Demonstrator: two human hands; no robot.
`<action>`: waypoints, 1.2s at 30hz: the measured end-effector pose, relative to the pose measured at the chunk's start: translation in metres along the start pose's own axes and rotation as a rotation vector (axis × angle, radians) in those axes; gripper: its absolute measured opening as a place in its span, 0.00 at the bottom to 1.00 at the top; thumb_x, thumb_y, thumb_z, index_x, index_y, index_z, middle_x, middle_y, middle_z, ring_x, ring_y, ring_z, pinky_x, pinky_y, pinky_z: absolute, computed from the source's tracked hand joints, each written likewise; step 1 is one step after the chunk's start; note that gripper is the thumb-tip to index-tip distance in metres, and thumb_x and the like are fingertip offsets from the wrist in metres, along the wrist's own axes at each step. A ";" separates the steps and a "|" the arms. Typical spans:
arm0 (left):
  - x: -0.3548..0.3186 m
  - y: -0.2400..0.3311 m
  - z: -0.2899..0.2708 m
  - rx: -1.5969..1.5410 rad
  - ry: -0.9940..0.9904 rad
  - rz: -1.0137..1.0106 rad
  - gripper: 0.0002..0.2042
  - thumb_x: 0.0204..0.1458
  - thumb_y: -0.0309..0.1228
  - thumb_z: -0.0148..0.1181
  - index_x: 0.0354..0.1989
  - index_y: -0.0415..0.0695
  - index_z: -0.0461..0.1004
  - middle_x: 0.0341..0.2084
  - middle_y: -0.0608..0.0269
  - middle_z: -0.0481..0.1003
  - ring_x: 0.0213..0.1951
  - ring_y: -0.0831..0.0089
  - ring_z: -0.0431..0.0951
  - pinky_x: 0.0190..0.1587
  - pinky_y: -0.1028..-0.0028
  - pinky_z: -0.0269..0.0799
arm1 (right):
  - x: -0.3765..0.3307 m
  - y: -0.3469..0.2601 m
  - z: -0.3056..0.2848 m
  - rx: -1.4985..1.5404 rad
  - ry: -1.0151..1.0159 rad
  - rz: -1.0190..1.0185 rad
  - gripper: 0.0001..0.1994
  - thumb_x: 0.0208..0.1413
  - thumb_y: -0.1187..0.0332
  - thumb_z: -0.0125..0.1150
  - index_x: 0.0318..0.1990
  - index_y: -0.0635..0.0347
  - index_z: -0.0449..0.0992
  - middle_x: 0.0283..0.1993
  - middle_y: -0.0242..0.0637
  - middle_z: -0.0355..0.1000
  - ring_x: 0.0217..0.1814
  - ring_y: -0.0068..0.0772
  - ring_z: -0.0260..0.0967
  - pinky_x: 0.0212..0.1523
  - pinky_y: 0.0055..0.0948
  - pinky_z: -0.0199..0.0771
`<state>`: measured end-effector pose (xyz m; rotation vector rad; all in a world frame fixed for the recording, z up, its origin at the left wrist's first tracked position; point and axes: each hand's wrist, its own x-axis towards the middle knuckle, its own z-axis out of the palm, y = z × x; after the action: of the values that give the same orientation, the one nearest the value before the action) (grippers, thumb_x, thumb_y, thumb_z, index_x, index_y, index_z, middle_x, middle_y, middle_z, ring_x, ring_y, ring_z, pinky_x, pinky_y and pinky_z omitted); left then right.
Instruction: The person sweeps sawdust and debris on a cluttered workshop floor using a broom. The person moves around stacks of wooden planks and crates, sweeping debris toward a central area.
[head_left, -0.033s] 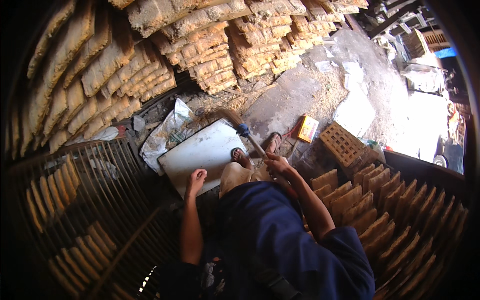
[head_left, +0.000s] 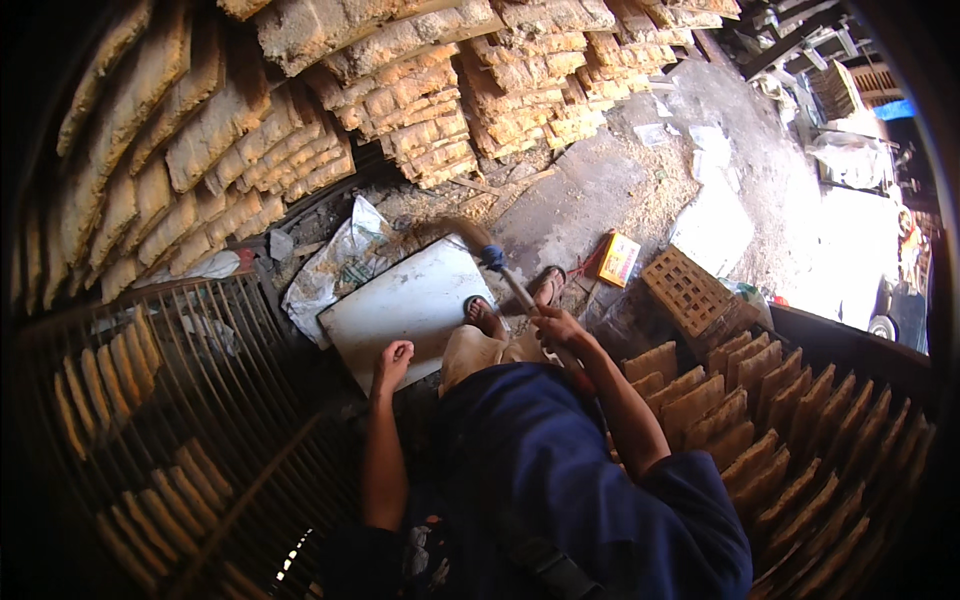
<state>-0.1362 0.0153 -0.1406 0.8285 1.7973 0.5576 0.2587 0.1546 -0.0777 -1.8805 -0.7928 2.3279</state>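
My right hand (head_left: 560, 328) is wrapped round the handle of a broom (head_left: 515, 285). A blue binding joins the handle to the brown bristles, which are blurred and angle up and left over the far edge of a flat white board (head_left: 395, 305). That board lies on the floor at my feet, and one sandalled foot is on or beside its right edge. Near the board's lower edge, my left hand (head_left: 394, 362) hangs with its fingers curled in, and nothing shows in them.
Rows of pale, rough slabs (head_left: 215, 145) hang along the far side. More slabs (head_left: 750, 400) stand in a rack at right, others in a slatted rack (head_left: 260, 350) at left. A yellow box (head_left: 619, 259), a brown lattice crate (head_left: 688, 290) and a crumpled sack (head_left: 335, 255) lie on the littered floor.
The broom's bristle end has shifted very slightly to the right. Both hands stay almost where they were.
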 end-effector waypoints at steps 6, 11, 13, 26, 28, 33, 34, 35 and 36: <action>-0.059 -0.034 0.035 0.197 0.124 -0.194 0.15 0.53 0.42 0.58 0.39 0.44 0.77 0.29 0.59 0.78 0.32 0.70 0.78 0.38 0.69 0.73 | -0.013 0.032 -0.128 0.191 0.115 -0.103 0.28 0.60 0.65 0.53 0.67 0.51 0.55 0.26 0.28 0.65 0.20 0.21 0.64 0.18 0.23 0.66; -0.086 -0.060 0.112 0.537 0.015 -0.102 0.15 0.52 0.42 0.58 0.40 0.44 0.76 0.32 0.52 0.78 0.36 0.61 0.79 0.43 0.65 0.72 | -0.104 0.024 -0.214 0.253 0.287 -0.108 0.29 0.60 0.67 0.50 0.68 0.48 0.51 0.25 0.29 0.64 0.18 0.20 0.60 0.16 0.22 0.65; -0.101 -0.065 0.135 0.545 -0.073 -0.104 0.15 0.52 0.42 0.58 0.40 0.44 0.76 0.33 0.51 0.78 0.37 0.61 0.79 0.43 0.65 0.72 | -0.124 0.007 -0.216 0.167 0.362 -0.091 0.29 0.60 0.67 0.50 0.68 0.47 0.51 0.24 0.29 0.64 0.18 0.19 0.59 0.16 0.22 0.65; 0.043 0.065 0.096 0.311 -0.037 -0.038 0.12 0.53 0.37 0.57 0.38 0.41 0.76 0.32 0.52 0.78 0.38 0.62 0.79 0.41 0.66 0.72 | -0.099 -0.002 -0.139 -0.125 0.122 -0.223 0.27 0.57 0.67 0.54 0.65 0.56 0.58 0.29 0.30 0.67 0.27 0.20 0.62 0.27 0.25 0.67; 0.052 0.093 0.088 0.237 0.065 0.158 0.11 0.53 0.36 0.58 0.38 0.43 0.76 0.30 0.56 0.78 0.36 0.67 0.79 0.40 0.70 0.72 | -0.064 0.001 -0.117 -0.150 0.063 -0.258 0.27 0.56 0.65 0.55 0.64 0.57 0.60 0.36 0.42 0.72 0.33 0.24 0.68 0.32 0.26 0.70; 0.045 0.113 0.081 0.093 0.000 0.149 0.11 0.53 0.37 0.58 0.38 0.43 0.76 0.29 0.57 0.78 0.34 0.69 0.78 0.39 0.71 0.73 | 0.023 -0.013 -0.048 -0.151 -0.177 -0.237 0.30 0.59 0.63 0.53 0.68 0.56 0.53 0.29 0.32 0.68 0.26 0.22 0.66 0.25 0.24 0.68; 0.039 0.116 0.075 0.116 -0.013 0.162 0.11 0.53 0.37 0.58 0.38 0.43 0.76 0.29 0.57 0.78 0.34 0.69 0.78 0.39 0.71 0.73 | 0.026 -0.025 -0.034 -0.071 -0.202 -0.162 0.30 0.59 0.64 0.52 0.67 0.56 0.53 0.29 0.32 0.68 0.25 0.23 0.65 0.24 0.25 0.68; 0.037 0.098 0.065 0.125 -0.013 0.239 0.12 0.53 0.38 0.58 0.39 0.43 0.76 0.30 0.56 0.78 0.34 0.67 0.79 0.39 0.70 0.73 | 0.023 -0.044 -0.016 0.005 -0.246 -0.090 0.29 0.59 0.64 0.51 0.67 0.56 0.53 0.28 0.32 0.68 0.23 0.23 0.65 0.22 0.26 0.67; 0.029 0.077 0.057 0.180 0.021 0.218 0.13 0.53 0.39 0.58 0.40 0.43 0.76 0.32 0.55 0.78 0.36 0.66 0.79 0.40 0.70 0.73 | 0.022 -0.061 0.003 0.079 -0.287 -0.016 0.29 0.59 0.65 0.51 0.67 0.55 0.53 0.28 0.33 0.68 0.22 0.24 0.64 0.20 0.27 0.67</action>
<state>-0.0678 0.0877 -0.1246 1.1557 1.8067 0.5505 0.2333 0.2138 -0.0721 -1.5253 -0.7204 2.6128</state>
